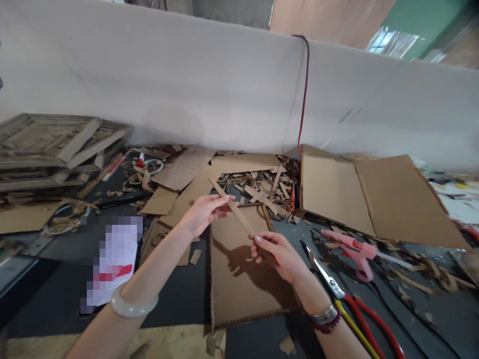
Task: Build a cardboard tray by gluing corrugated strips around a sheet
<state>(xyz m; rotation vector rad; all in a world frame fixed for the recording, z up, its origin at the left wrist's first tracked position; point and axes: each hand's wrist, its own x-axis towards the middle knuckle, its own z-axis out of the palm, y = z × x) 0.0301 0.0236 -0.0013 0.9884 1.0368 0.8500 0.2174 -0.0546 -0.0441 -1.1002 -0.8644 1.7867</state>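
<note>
Head view, looking down over a dark worktable (175,294):

1. The left hand (204,214) is pinching the far end of a narrow cardboard strip (243,222) between thumb and fingers, with the fingers nearly closed.
2. The right hand (279,257) is holding the near end of the same strip in a narrow pinch at the fingertips, so both hands are keeping it slanted in the air.
3. The strip is hanging just above a flat cardboard panel (243,284), which is lying on the table beneath the hands and has a thin raised edge along its sides.
4. A pale bangle (133,302) is circling the left wrist, and a metal band (324,315) is sitting on the right wrist.
5. Red-handled pliers (325,274) are lying just right of the right hand, near a pink glue gun (355,252).
6. A large folded cardboard sheet (374,199) is resting at the far right, against a white wall (187,75).
7. Cardboard scraps (254,182) are piling up at the far side, and stacked cardboard frames (56,149) are sitting at the far left.
8. A blurred paper (112,259) is lying left of the panel.
</note>
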